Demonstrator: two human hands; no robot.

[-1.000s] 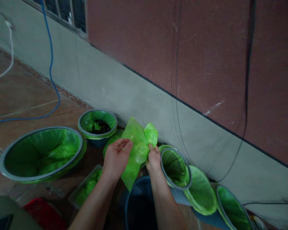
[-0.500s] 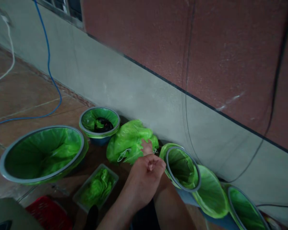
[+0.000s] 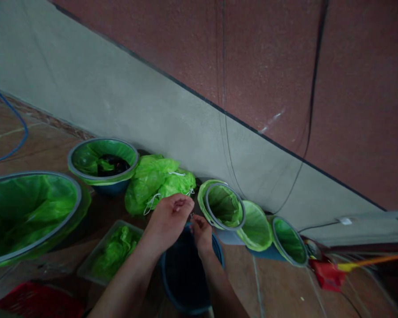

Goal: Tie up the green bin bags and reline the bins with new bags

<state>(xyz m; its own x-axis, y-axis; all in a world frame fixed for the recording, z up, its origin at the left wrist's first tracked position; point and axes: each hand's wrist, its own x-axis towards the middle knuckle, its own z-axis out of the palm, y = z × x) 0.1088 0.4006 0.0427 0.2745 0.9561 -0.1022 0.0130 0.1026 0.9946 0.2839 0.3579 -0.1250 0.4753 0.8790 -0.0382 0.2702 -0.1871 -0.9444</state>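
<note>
The dark blue, round, open-topped bucket (image 3: 179, 280) is standing right below my hands on the brown tiled floor (image 3: 281, 287), its inside too dark to read. My bare right hand (image 3: 201, 232) is hanging over its far rim, thumb and fingertips drawn close together, while my bare left hand (image 3: 172, 218) is curling its fingers just beside it; whether either is gripping anything I cannot tell, since whatever shows between them is too small to make out. If I am pinching something that slight, a slack fingertip could be letting it fall into the dark hollow, where finding it would be hard. The heap of thin, bright green plastic bags (image 3: 149, 176) is lying just beyond my left hand, its thin white drawstrings (image 3: 151, 203) trailing loose, so a finger could be snagging one and dragging the light film along. The round, green-lined bin topped with a grey ring (image 3: 243, 213) is standing near my right hand, and a wide swing could be knocking that ring askew.
</note>
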